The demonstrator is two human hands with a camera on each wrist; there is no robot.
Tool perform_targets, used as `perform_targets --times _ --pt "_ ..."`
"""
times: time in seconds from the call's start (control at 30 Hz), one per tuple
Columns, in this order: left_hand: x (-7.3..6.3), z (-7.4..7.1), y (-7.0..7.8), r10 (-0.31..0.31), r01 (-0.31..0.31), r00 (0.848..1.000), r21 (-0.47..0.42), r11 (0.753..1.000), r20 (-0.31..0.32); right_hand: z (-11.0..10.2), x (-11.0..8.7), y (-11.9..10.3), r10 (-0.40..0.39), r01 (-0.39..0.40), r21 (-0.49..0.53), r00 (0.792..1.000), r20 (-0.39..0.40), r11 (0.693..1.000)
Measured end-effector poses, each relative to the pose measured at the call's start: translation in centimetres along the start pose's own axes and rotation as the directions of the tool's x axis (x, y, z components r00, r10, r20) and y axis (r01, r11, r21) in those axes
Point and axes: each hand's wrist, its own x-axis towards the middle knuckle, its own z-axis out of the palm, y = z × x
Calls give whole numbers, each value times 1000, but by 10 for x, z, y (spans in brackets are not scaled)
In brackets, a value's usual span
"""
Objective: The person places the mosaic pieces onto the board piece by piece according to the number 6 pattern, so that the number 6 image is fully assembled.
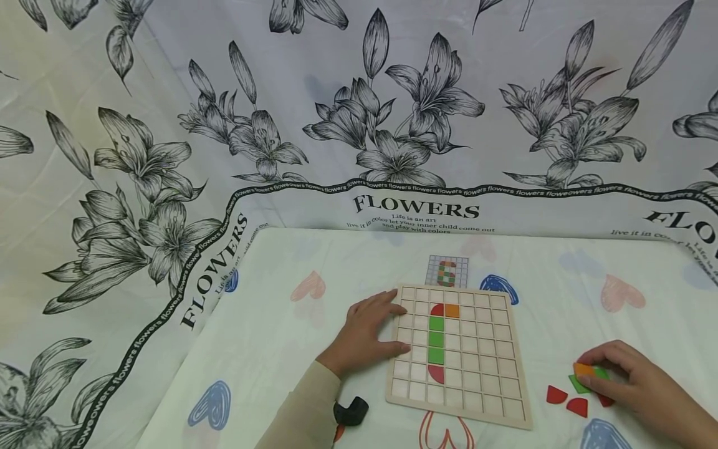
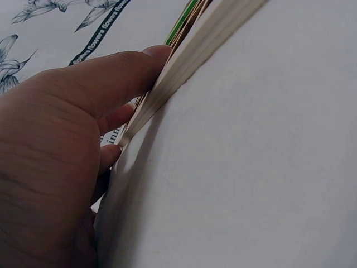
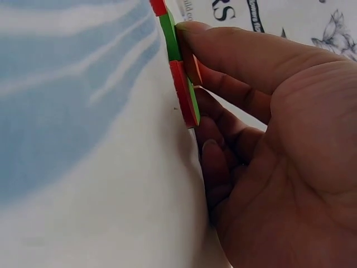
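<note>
A wooden grid board (image 1: 482,386) lies on the table. On it, a column holds a red rounded tile (image 1: 437,309), several green square tiles (image 1: 435,339) and another red rounded tile (image 1: 436,373); an orange square tile (image 1: 451,310) sits beside the top one. My left hand (image 1: 364,333) rests at the board's left edge, thumb and fingers spread along it. Off to the right, my right hand (image 1: 639,377) pinches an orange tile (image 1: 584,370) over a small pile with green tiles (image 1: 578,384). Its lower fingers are curled in the right wrist view.
Two loose red tiles (image 1: 556,395) lie left of the pile. Behind the board is a small pattern card (image 1: 447,265) with a coloured grid design. A black object (image 1: 351,412) is by the left sleeve. Flower-printed cloth (image 1: 415,125) hangs behind the table.
</note>
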Motion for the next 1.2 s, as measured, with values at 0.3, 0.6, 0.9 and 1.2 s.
perform_targets --times 0.3,0.6,0.9,1.2 --pt "-1 -1 0 -1 1 1000 -4 1000 3 0 3 1 12 -12 6 1000 19 1000" --pt "-1 0 -1 -5 5 1000 -1 1000 3 1 4 -1 36 -36 19 999 29 999" --pt "0 -1 -1 9 -9 1000 -11 1000 1 0 5 -6 69 -69 15 997 29 997" --pt "-1 -1 -2 9 -9 1000 -15 1000 0 2 5 -13 150 -150 -5 989 -13 989"
